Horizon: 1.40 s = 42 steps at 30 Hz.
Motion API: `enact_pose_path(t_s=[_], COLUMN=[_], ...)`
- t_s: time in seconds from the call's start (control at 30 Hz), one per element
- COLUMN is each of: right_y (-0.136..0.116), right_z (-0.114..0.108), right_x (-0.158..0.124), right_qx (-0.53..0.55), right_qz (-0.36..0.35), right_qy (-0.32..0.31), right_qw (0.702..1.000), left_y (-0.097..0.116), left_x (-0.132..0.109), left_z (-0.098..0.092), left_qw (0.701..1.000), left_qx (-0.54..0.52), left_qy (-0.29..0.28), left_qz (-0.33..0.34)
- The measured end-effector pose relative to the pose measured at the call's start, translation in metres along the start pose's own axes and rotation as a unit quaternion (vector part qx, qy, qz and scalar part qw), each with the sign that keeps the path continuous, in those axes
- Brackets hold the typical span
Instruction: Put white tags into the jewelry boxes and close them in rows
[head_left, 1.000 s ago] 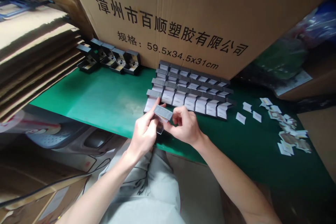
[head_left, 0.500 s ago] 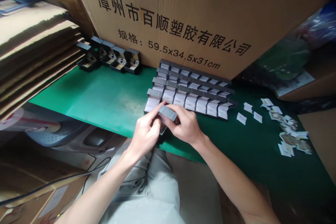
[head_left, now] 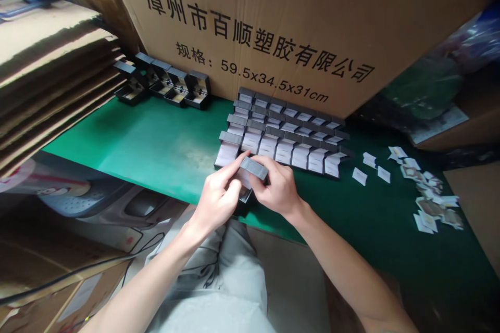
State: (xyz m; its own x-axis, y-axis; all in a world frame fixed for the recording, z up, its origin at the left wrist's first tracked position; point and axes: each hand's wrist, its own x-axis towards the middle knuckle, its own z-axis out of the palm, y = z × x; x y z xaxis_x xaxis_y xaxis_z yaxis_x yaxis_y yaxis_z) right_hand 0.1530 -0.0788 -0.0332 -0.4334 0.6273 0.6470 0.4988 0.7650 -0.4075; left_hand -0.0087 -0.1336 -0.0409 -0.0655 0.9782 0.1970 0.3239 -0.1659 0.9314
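A small dark hinged box [head_left: 253, 167] with its lid raised is held between my two hands, above the table's front edge. My left hand [head_left: 222, 190] grips it from the left, its thumb bent towards the box's inside. On the other side my right hand [head_left: 276, 184] holds the lid end, thumb on the front and fingers behind. Part of a pale lining shows inside; the rest is covered by my fingers. Just beyond my hands stand rows of similar open boxes [head_left: 299, 156] with white inserts.
Several open dark boxes [head_left: 179, 88] without white inserts stand at the back left. Loose white cards [head_left: 359, 176] and a pile of small inserts [head_left: 433, 197] lie right on the green table [head_left: 156, 140]. A large carton [head_left: 250, 21] rises behind; stacked cardboard [head_left: 54, 62] is left.
The box in my hands has shifted slightly right and down, and more of its lower part shows between my thumbs. Everything on the table has stayed put.
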Motion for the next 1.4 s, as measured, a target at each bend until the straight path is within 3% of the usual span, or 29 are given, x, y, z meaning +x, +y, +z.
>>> enact_pose_path(t_s=[0.4, 0.8, 1.07, 1.4], right_y=[0.0026, 0.0008, 0.0017, 0.0058], right_z=[-0.0013, -0.0015, 0.0009, 0.0003], right_x=[0.0008, 0.0010, 0.0004, 0.0007], right_qx=[0.010, 0.028, 0.024, 0.033], right_qz=[-0.013, 0.001, 0.012, -0.063], right_qy=[0.007, -0.008, 0.018, 0.023], right_qw=[1.000, 1.000, 0.999, 0.997], left_y=[0.0034, 0.0001, 0.0004, -0.0036], left_x=[0.0000, 0.0015, 0.0012, 0.0059], left_z=[0.0007, 0.0041, 0.0043, 0.0019], left_qw=[0.999, 0.995, 0.996, 0.996], left_qx=[-0.044, -0.096, -0.087, -0.082], left_qy=[0.000, 0.020, 0.005, -0.004], left_qz=[-0.028, -0.006, -0.021, 0.017])
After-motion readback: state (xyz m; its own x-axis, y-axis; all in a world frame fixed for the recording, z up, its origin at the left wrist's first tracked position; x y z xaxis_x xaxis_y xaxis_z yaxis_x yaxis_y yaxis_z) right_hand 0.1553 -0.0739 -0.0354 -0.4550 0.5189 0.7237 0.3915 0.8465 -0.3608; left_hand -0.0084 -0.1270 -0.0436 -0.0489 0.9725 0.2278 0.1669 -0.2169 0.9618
